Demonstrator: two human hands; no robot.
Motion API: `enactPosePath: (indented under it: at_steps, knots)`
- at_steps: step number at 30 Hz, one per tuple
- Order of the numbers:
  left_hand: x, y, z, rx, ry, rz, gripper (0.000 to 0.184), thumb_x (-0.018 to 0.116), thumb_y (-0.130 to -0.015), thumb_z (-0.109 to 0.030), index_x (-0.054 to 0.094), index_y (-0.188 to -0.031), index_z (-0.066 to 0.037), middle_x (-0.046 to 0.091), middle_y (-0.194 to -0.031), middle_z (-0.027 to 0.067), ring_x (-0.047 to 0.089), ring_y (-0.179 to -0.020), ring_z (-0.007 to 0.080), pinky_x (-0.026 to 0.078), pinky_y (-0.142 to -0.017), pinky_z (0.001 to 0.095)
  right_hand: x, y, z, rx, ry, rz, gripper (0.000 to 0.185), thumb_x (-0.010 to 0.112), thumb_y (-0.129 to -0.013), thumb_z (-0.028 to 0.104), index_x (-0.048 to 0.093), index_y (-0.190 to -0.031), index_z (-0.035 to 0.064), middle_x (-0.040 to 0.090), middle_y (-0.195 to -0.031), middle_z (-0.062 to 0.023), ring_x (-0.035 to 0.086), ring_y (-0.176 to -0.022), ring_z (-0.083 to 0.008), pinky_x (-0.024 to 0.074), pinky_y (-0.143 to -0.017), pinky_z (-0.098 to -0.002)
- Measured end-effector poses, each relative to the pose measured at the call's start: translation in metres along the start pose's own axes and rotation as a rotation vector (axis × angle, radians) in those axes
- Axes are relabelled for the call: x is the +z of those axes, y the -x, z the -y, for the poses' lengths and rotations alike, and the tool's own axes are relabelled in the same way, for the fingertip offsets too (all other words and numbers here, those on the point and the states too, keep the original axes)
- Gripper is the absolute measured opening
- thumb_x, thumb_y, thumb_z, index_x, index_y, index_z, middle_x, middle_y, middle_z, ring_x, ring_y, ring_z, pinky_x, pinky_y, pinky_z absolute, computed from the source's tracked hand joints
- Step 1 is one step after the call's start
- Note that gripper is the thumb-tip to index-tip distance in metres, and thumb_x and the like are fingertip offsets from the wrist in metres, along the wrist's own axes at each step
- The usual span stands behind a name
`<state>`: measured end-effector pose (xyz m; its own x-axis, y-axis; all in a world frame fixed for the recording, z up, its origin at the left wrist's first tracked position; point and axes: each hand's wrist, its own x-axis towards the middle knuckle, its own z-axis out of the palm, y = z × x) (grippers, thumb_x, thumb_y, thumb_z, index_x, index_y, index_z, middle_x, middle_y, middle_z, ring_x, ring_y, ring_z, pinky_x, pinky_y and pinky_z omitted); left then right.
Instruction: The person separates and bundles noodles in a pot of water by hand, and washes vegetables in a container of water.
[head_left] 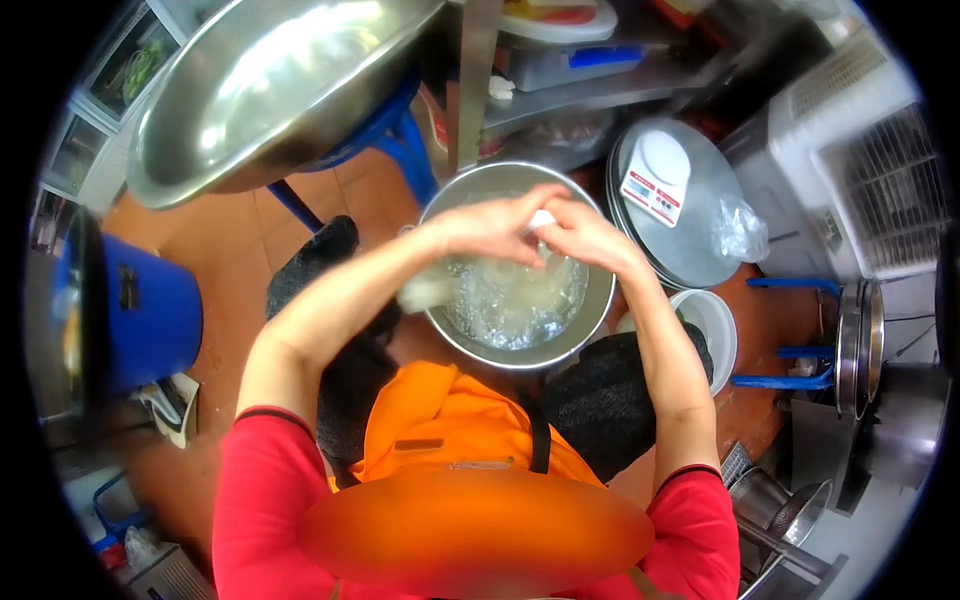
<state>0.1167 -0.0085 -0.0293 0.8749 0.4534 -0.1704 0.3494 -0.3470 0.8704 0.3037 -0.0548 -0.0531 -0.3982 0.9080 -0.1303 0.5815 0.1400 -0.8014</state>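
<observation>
Between my legs stands a round metal pot (607, 300) with cloudy, rippling water (510, 305) in it. Above the water my two hands meet. A small white rounded object (541, 220), perhaps an egg, shows between their fingers. My left hand (495, 228) reaches in from the left with its fingers bent against the object. From the other side, my right hand (585, 232) curls its fingers around it. Most of the object is hidden by the fingers. At the pot's left rim is a blurred pale shape (428, 290) that I cannot make out.
A large metal basin (270, 90) is on a blue stool (400, 140) at the upper left. Right of the pot, a white kitchen scale (655, 180) and a plastic bag (740, 230) lie on a round metal lid (700, 245). A white bucket (715, 330) stands below; a blue bin (150, 325) is left.
</observation>
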Motion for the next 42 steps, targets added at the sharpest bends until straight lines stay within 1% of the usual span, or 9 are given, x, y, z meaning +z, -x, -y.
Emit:
enactPosePath:
  at_steps: [6,10,19,25,29,32,36,40,42]
  knots:
    - [-0.041,-0.009,0.007,-0.007,-0.233,-0.054,0.037,0.058,-0.091,-0.035,0.061,-0.106,-0.001,0.065,-0.092,0.0148,0.060,-0.084,0.0244,0.046,-0.075,0.0359,-0.024,0.006,-0.003,0.138,-0.392,0.116,0.028,0.058,-0.091,0.032,0.061,-0.095,0.0044,0.058,-0.078,0.0005,0.054,-0.077,-0.0090,0.0425,-0.074,-0.0243]
    - [-0.060,0.002,0.018,-0.143,0.246,-0.277,0.030,0.055,-0.094,-0.038,0.063,-0.095,-0.008,0.051,-0.075,-0.0051,0.041,-0.064,0.0044,0.035,-0.055,0.0202,-0.014,0.008,-0.032,0.100,-0.557,0.102,0.028,0.055,-0.094,0.031,0.059,-0.098,0.0035,0.057,-0.079,0.0008,0.053,-0.080,-0.0096,0.0408,-0.079,-0.0253]
    - [-0.066,0.009,0.043,-0.095,0.963,-0.523,0.024,0.053,-0.096,-0.027,0.049,-0.082,-0.008,0.031,-0.059,-0.0085,0.026,-0.049,0.0039,0.026,-0.047,0.0206,-0.021,0.027,-0.025,0.087,-1.100,0.104,0.027,0.050,-0.097,0.031,0.056,-0.092,0.0045,0.049,-0.074,0.0008,0.051,-0.073,-0.0148,0.0444,-0.077,-0.0334]
    - [-0.047,0.005,0.049,-0.157,0.567,-0.488,0.028,0.057,-0.093,-0.036,0.055,-0.086,-0.009,0.044,-0.064,-0.0063,0.035,-0.051,0.0044,0.032,-0.048,0.0197,-0.047,0.019,-0.019,-0.155,-1.561,-0.039,0.029,0.044,-0.099,0.035,0.051,-0.085,0.0099,0.039,-0.067,0.0052,0.046,-0.065,-0.0125,0.0456,-0.078,-0.0377]
    - [-0.014,0.004,0.036,-0.208,0.064,-0.027,0.039,0.055,-0.093,-0.039,0.056,-0.114,-0.007,0.057,-0.083,0.0004,0.053,-0.072,0.0099,0.048,-0.065,0.0258,-0.063,0.006,-0.020,-0.257,-1.902,-0.217,0.026,0.046,-0.098,0.035,0.052,-0.084,0.0136,0.049,-0.070,0.0060,0.054,-0.074,-0.0108,0.0436,-0.090,-0.0427]
    - [0.021,0.001,0.040,-0.042,-0.126,0.122,0.034,0.053,-0.093,-0.029,0.054,-0.117,-0.006,0.063,-0.093,0.0110,0.062,-0.083,0.0202,0.050,-0.076,0.0354,-0.067,-0.005,-0.044,-0.206,-1.799,-0.485,0.023,0.047,-0.097,0.036,0.055,-0.089,0.0152,0.060,-0.096,-0.0002,0.055,-0.105,-0.0193,0.0372,-0.091,-0.0595]
    - [0.028,0.006,0.017,0.030,-0.167,0.125,0.028,0.055,-0.089,-0.021,0.058,-0.112,-0.005,0.065,-0.090,0.0159,0.064,-0.084,0.0241,0.049,-0.078,0.0368,-0.053,-0.012,-0.036,-0.007,-1.279,-0.672,0.023,0.044,-0.098,0.035,0.055,-0.091,0.0165,0.058,-0.117,-0.0050,0.044,-0.123,-0.0205,0.0330,-0.091,-0.0589]
    - [-0.007,0.005,0.016,0.115,-0.178,-0.106,0.024,0.057,-0.083,-0.014,0.062,-0.104,-0.005,0.065,-0.088,0.0152,0.064,-0.082,0.0241,0.050,-0.076,0.0362,-0.013,-0.017,-0.044,-0.033,-0.518,-0.412,0.031,0.048,-0.096,0.038,0.059,-0.097,0.0091,0.063,-0.087,0.0006,0.054,-0.088,-0.0099,0.0392,-0.086,-0.0251]
    - [-0.028,0.005,0.011,0.028,-0.130,-0.179,0.025,0.058,-0.080,-0.012,0.061,-0.103,-0.003,0.065,-0.086,0.0124,0.063,-0.081,0.0186,0.050,-0.075,0.0324,-0.003,-0.004,-0.027,0.079,-0.494,-0.173,0.034,0.047,-0.097,0.037,0.058,-0.102,0.0058,0.063,-0.086,-0.0011,0.056,-0.084,-0.0118,0.0429,-0.083,-0.0288]
